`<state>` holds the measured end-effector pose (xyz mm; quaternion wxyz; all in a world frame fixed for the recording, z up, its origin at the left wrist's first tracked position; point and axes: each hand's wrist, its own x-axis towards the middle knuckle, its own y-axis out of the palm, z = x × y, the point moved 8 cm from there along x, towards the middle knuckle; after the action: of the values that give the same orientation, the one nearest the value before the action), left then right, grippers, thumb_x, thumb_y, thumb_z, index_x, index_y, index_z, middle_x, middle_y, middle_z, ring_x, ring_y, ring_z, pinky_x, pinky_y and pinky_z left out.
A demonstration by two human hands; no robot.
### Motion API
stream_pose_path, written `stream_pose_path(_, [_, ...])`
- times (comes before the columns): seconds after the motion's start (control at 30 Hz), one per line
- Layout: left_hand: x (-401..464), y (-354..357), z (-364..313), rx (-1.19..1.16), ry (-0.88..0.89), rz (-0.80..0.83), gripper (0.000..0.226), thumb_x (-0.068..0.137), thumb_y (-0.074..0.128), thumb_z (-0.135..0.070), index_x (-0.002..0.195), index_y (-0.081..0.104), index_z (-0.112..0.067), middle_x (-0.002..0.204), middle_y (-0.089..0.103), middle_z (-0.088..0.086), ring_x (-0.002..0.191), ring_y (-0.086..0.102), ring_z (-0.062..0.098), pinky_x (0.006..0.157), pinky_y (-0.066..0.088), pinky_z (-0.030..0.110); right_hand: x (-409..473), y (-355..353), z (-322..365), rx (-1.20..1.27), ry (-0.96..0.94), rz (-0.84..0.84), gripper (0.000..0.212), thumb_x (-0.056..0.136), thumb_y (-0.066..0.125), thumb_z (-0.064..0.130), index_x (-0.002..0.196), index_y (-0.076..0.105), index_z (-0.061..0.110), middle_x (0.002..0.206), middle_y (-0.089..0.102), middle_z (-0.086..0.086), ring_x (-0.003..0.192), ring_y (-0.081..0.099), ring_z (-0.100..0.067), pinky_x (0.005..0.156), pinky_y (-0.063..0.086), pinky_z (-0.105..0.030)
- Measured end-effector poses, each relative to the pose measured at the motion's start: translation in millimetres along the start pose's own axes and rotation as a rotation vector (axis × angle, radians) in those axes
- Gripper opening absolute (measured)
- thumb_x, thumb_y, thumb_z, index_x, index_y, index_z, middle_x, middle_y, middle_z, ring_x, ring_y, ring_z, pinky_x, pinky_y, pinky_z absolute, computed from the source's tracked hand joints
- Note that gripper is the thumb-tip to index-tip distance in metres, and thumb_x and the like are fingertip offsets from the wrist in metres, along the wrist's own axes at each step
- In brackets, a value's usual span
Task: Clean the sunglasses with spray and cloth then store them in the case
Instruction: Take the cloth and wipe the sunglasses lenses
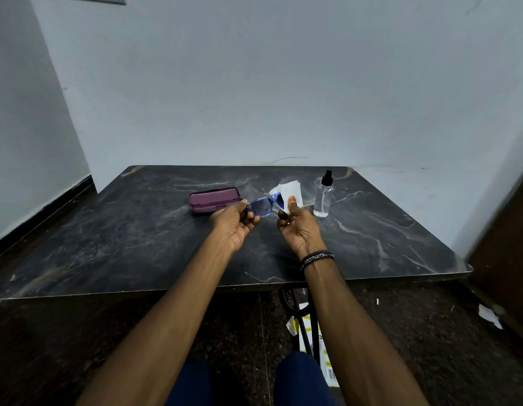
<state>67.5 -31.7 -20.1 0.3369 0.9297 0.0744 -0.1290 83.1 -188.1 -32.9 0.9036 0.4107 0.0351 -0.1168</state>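
Over the dark marble table (137,244), our left hand (235,222) grips one pair of blue sunglasses (263,207) by its end; our right hand (297,227) pinches one white cloth (288,192) against a lens. One closed purple case (215,200) and one spray bottle (323,197) stand beyond.

A dark marble-patterned table (108,244) stands against pale blue-grey walls (254,83) that meet in a corner at left, with a black skirting (35,221) along the base. The floor (430,332) is dark speckled stone, littered with paper scraps (488,315).
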Motion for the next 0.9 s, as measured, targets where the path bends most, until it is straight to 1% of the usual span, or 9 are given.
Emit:
stream_pose_path(0.07, [-0.2, -0.4, 0.8, -0.001, -0.002, 0.000, 0.005, 0.087, 0.061, 0.001, 0.082, 0.060, 0.001, 0.053, 0.057, 0.007, 0.034, 0.051, 0.007, 0.041, 0.051, 0.022, -0.7, 2.4, -0.5, 0.016, 0.016, 0.020, 0.006, 0.092, 0.060, 0.004, 0.091, 0.060, 0.010, 0.080, 0.059, -0.004, 0.058, 0.045, -0.010, 0.043, 0.034, -0.015])
stream_pose_path(0.13, [-0.3, -0.2, 1.2, 0.006, 0.001, 0.000, 0.004, 0.088, 0.061, 0.001, 0.084, 0.060, 0.002, 0.059, 0.056, 0.008, 0.034, 0.051, 0.007, 0.042, 0.051, 0.022, -1.1, 4.5, -0.5, 0.021, 0.024, 0.027, 0.011, 0.089, 0.059, -0.003, 0.090, 0.060, 0.008, 0.081, 0.060, -0.006, 0.057, 0.047, -0.009, 0.041, 0.033, -0.015])
stream_pose_path(0.23, [0.1, 0.2, 0.9, 0.009, 0.006, 0.000, 0.004, 0.087, 0.062, 0.001, 0.084, 0.060, 0.002, 0.052, 0.056, 0.007, 0.035, 0.051, 0.008, 0.042, 0.051, 0.023, -1.4, 5.3, 0.0, -0.013, 0.020, 0.018, 0.014, 0.086, 0.062, -0.006, 0.087, 0.060, 0.008, 0.082, 0.061, -0.007, 0.057, 0.051, -0.009, 0.039, 0.033, -0.016])
stream_pose_path(0.37, [0.2, -0.6, 2.1, 0.011, -0.003, 0.008, 0.003, 0.087, 0.063, 0.001, 0.084, 0.060, 0.001, 0.045, 0.058, 0.005, 0.035, 0.051, 0.008, 0.043, 0.052, 0.023, -0.5, 6.3, 2.5, -0.069, -0.007, 0.012, 0.011, 0.085, 0.069, 0.003, 0.088, 0.061, 0.010, 0.079, 0.060, -0.003, 0.046, 0.050, -0.005, 0.038, 0.034, -0.016])
stream_pose_path(0.5, [-0.9, 1.9, 3.6, 0.005, -0.007, 0.023, 0.007, 0.087, 0.061, 0.000, 0.081, 0.059, 0.000, 0.044, 0.057, 0.004, 0.034, 0.051, 0.008, 0.042, 0.052, 0.023, 3.7, 2.6, 2.0, -0.083, -0.021, -0.028, 0.018, 0.084, 0.074, 0.020, 0.094, 0.062, 0.011, 0.078, 0.059, -0.002, 0.050, 0.041, -0.006, 0.039, 0.035, -0.017])
stream_pose_path(0.57, [-1.0, 2.2, 3.8, 0.005, -0.007, 0.021, 0.009, 0.088, 0.061, 0.000, 0.079, 0.059, 0.000, 0.044, 0.057, 0.004, 0.034, 0.051, 0.008, 0.042, 0.051, 0.022, 3.5, 0.9, 2.6, -0.076, -0.019, -0.038, 0.016, 0.088, 0.069, 0.023, 0.093, 0.060, 0.011, 0.077, 0.059, -0.002, 0.053, 0.041, -0.008, 0.039, 0.036, -0.017])
stream_pose_path(0.73, [-0.4, 0.4, 1.2, -0.001, -0.004, 0.006, 0.010, 0.088, 0.061, 0.000, 0.078, 0.059, 0.000, 0.049, 0.056, 0.006, 0.035, 0.050, 0.008, 0.042, 0.051, 0.023, -1.9, 4.1, 2.8, -0.001, 0.016, 0.046, 0.004, 0.096, 0.057, 0.011, 0.094, 0.059, 0.009, 0.083, 0.060, -0.005, 0.061, 0.045, -0.011, 0.048, 0.036, -0.016])
stream_pose_path(0.83, [-0.9, 0.4, 0.2, 0.008, 0.003, 0.005, 0.008, 0.088, 0.061, 0.000, 0.080, 0.059, 0.001, 0.057, 0.055, 0.008, 0.036, 0.051, 0.008, 0.042, 0.052, 0.022, -3.0, 6.8, 0.7, 0.031, 0.036, 0.079, 0.013, 0.094, 0.053, -0.002, 0.090, 0.060, 0.009, 0.082, 0.060, -0.004, 0.062, 0.047, -0.009, 0.044, 0.036, -0.014])
stream_pose_path(0.9, [-0.6, -0.2, 0.7, 0.013, 0.008, 0.006, 0.007, 0.088, 0.061, 0.000, 0.082, 0.060, 0.000, 0.058, 0.054, 0.008, 0.035, 0.050, 0.007, 0.042, 0.051, 0.022, -2.7, 7.7, -1.0, 0.028, 0.046, 0.076, 0.018, 0.090, 0.054, -0.007, 0.088, 0.059, 0.010, 0.081, 0.062, -0.004, 0.056, 0.053, -0.008, 0.042, 0.035, -0.014])
